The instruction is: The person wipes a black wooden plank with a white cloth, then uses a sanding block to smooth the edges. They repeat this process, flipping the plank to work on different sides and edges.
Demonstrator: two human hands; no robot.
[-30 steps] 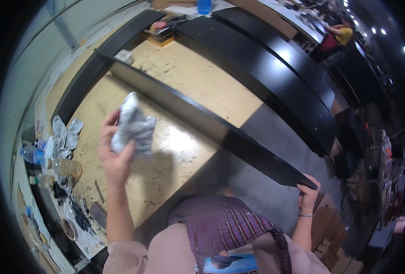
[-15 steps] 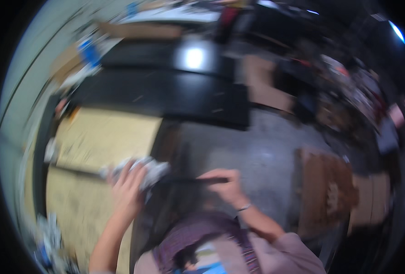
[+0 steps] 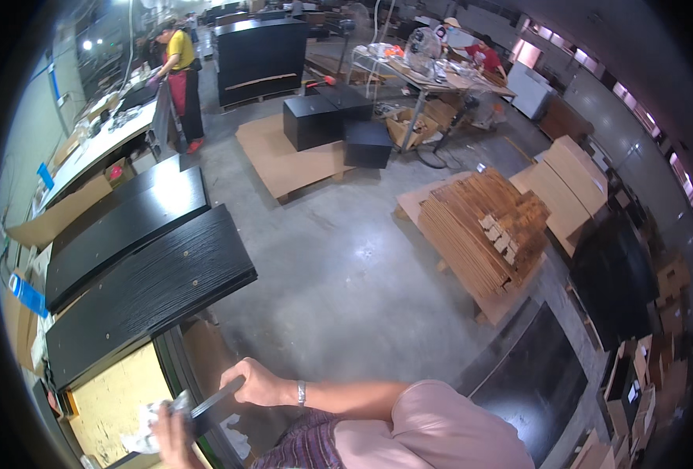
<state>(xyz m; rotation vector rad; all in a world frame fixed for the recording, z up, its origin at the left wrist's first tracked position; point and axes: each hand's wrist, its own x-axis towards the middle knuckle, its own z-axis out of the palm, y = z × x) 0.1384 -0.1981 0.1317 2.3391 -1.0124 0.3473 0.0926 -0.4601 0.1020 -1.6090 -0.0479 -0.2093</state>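
At the lower left, my left hand (image 3: 173, 439) presses a crumpled white cloth (image 3: 145, 431) around a dark narrow strip (image 3: 217, 397). My right hand (image 3: 257, 383), with a metal band on its wrist, is closed on the strip's other end. The strip slants up from the cloth to the right fist. Beneath and beyond the left hand lies a pale yellow board (image 3: 120, 395) with dark edging. Past it rests a black wood-grained panel (image 3: 155, 270). The left fingertips are partly hidden by the cloth.
Another black panel (image 3: 120, 230) lies farther back, with a blue bottle (image 3: 27, 295) to its left. Brown boards (image 3: 472, 227) are stacked on a pallet at right. Black boxes (image 3: 315, 121) stand on cardboard (image 3: 264, 156). A person in yellow (image 3: 178, 59) works at a far-left bench.
My view has swung up and to the right, so more of the workshop shows. Both hands still hold the strip and cloth, and the strip now slants up toward the right hand.
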